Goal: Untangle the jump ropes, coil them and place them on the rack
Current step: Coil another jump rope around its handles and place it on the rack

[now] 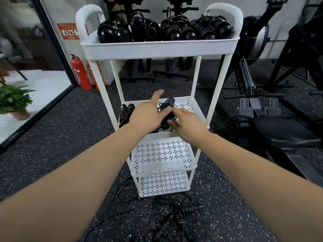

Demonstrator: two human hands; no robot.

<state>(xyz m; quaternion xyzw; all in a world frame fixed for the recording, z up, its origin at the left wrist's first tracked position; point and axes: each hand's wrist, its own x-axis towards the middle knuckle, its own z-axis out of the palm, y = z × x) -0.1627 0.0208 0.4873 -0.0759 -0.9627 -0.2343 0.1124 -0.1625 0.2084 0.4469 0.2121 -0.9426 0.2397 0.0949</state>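
View from a head camera looking down at a gym floor [70,137] of black speckled rubber. At far left, a green potted plant [14,100] sits by a glass wall, and a red fire extinguisher [81,72] stands just beyond it.

In the centre stands a white rack [157,49] with perforated shelves. Its top tray carries a row of black wound-up ropes [164,30]. On the second shelf [195,109], at its left end, lies one wound rope [125,113].

Two bare arms reach in from the bottom edge to this second shelf. The left hand [148,114] is spread, fingers straight, its grip wide, resting against the left side of a coiled jump rope [166,110] at the shelf's middle. The right hand [187,123] meets the same bundle from the right, its fingers [170,122] curled on the near end, a narrow grip holding the rope.

The two shelves below show only their perforated floors. On the floor in front of the rack lies a heap of tangled jump ropes [173,219]. At right stands a black rowing machine [253,95].
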